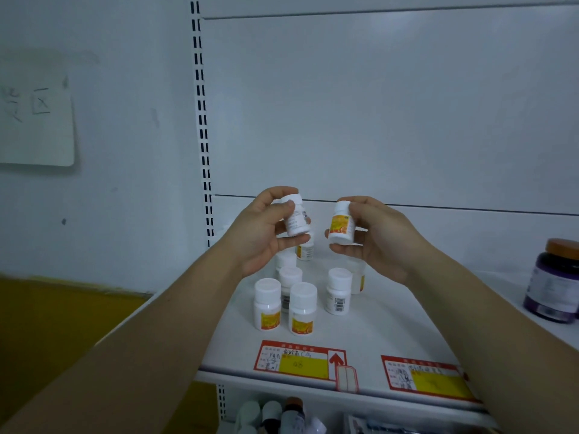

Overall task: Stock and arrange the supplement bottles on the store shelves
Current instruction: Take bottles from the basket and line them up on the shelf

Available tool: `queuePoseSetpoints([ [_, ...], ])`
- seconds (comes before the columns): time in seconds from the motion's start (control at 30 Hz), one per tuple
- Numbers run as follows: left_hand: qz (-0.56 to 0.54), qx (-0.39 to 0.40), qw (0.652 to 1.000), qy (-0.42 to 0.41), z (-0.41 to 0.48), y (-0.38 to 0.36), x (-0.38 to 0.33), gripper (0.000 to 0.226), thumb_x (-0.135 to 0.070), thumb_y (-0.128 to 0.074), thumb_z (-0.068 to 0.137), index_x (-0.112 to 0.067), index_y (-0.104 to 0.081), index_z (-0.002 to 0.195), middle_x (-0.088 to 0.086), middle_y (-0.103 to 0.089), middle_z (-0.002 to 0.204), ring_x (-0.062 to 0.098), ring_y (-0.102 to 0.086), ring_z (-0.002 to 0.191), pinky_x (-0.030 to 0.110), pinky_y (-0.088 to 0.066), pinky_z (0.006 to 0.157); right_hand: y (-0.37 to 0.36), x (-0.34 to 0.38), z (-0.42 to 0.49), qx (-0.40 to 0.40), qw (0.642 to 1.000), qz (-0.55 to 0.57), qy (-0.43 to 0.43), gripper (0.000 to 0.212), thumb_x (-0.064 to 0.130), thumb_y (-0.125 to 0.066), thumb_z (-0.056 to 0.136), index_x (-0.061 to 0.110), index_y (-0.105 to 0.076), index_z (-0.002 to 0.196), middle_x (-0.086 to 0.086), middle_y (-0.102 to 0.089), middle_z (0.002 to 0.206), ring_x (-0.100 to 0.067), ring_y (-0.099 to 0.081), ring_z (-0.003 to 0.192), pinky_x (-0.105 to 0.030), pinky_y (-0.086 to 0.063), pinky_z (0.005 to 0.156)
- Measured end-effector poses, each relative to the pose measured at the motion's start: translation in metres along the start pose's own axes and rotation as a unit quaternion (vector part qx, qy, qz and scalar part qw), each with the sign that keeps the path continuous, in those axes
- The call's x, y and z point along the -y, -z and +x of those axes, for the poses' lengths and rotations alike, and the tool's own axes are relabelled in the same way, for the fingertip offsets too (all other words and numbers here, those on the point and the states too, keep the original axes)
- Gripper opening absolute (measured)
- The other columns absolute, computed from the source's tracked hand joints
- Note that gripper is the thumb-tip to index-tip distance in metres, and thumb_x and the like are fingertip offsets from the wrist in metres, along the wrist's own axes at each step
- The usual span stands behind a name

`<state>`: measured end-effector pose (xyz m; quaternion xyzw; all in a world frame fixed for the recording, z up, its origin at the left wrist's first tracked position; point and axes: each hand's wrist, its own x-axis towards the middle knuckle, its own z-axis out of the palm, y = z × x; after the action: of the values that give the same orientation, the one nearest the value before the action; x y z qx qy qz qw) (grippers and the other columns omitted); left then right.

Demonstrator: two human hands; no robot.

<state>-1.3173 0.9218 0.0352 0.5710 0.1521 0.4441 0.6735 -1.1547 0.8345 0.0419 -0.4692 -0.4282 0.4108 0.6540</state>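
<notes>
Above the shelf (391, 333), left hand (263, 233) grips 1 bottle (294, 219); right hand (376, 236) grips another bottle (341, 223).

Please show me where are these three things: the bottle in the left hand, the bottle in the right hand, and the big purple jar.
Bottle in the left hand (294, 222), head view: white label side.
Bottle in the right hand (340, 225), head view: orange-yellow label.
Purple jar (553, 285), head view: dark body, below the brown lid.
</notes>
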Motion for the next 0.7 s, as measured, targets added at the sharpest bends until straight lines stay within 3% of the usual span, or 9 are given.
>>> queuePoseSetpoints([
  [0.1,0.081,-0.017,0.996,-0.023,0.001,-0.001,-0.001,0.022,0.001,-0.05,0.092,-0.019,-0.06,0.095,0.005,-0.062,0.096,0.02,-0.062,0.084,0.033,-0.056,0.075,0.001,0.001,0.0,-0.014,0.999,-0.036,0.024,0.016,0.013,-0.051,0.095,0.018,-0.065,0.1,-0.007,-0.065,0.094,-0.025,-0.065,0.085,-0.036,-0.055,0.074],
  [0.17,0.149,-0.028,0.988,-0.035,0.003,-0.003,0.0,0.026,0.007,-0.052,0.087,-0.018,-0.059,0.09,0.006,-0.06,0.099,0.021,-0.061,0.086,0.031,-0.056,0.076,0.004,0.0,0.004,-0.054,0.993,-0.093,0.055,0.013,0.016,-0.056,0.093,0.022,-0.066,0.097,-0.003,-0.067,0.097,-0.021,-0.064,0.087,-0.031,-0.053,0.075],
  [0.3,0.366,0.004,0.929,-0.043,0.009,-0.008,-0.001,0.033,0.0,-0.058,0.083,-0.029,-0.063,0.097,-0.01,-0.06,0.101,0.011,-0.058,0.09,0.02,-0.05,0.075,0.01,-0.001,0.014,-0.123,0.965,-0.213,0.089,0.016,0.013,-0.06,0.088,0.028,-0.062,0.091,0.0,-0.064,0.101,-0.023,-0.063,0.097,-0.038,-0.055,0.087],
  [0.4,0.48,0.056,0.875,-0.03,0.015,-0.015,-0.004,0.032,-0.005,-0.062,0.081,-0.03,-0.064,0.101,-0.012,-0.06,0.106,0.011,-0.06,0.091,0.014,-0.043,0.065,0.012,0.0,0.02,-0.113,0.947,-0.292,0.068,0.018,0.011,-0.061,0.082,0.027,-0.062,0.089,-0.003,-0.063,0.102,-0.024,-0.063,0.096,-0.045,-0.054,0.088],
  [0.47,0.53,0.084,0.844,-0.013,0.018,-0.018,-0.005,0.033,-0.005,-0.062,0.081,-0.029,-0.064,0.103,-0.009,-0.06,0.108,0.011,-0.059,0.09,0.014,-0.042,0.064,0.012,0.002,0.023,-0.102,0.938,-0.33,0.039,0.016,0.008,-0.06,0.08,0.021,-0.062,0.088,-0.007,-0.064,0.1,-0.025,-0.064,0.09,-0.041,-0.057,0.083],
  [0.57,0.562,0.116,0.819,0.015,0.02,-0.019,-0.002,0.031,-0.008,-0.061,0.082,-0.029,-0.064,0.104,-0.01,-0.06,0.105,0.009,-0.057,0.091,0.014,-0.042,0.07,0.012,0.001,0.025,-0.074,0.92,-0.386,-0.002,0.014,0.006,-0.061,0.079,0.017,-0.062,0.086,-0.008,-0.064,0.093,-0.024,-0.063,0.083,-0.034,-0.056,0.071],
  [0.7,0.592,0.143,0.792,0.054,0.019,-0.015,0.007,0.03,-0.011,-0.059,0.082,-0.033,-0.064,0.102,-0.008,-0.062,0.114,0.011,-0.057,0.104,0.023,-0.045,0.088,0.014,-0.005,0.026,-0.045,0.896,-0.439,-0.037,0.013,0.006,-0.062,0.079,0.013,-0.064,0.089,-0.003,-0.06,0.087,-0.02,-0.059,0.08,-0.032,-0.054,0.07],
])
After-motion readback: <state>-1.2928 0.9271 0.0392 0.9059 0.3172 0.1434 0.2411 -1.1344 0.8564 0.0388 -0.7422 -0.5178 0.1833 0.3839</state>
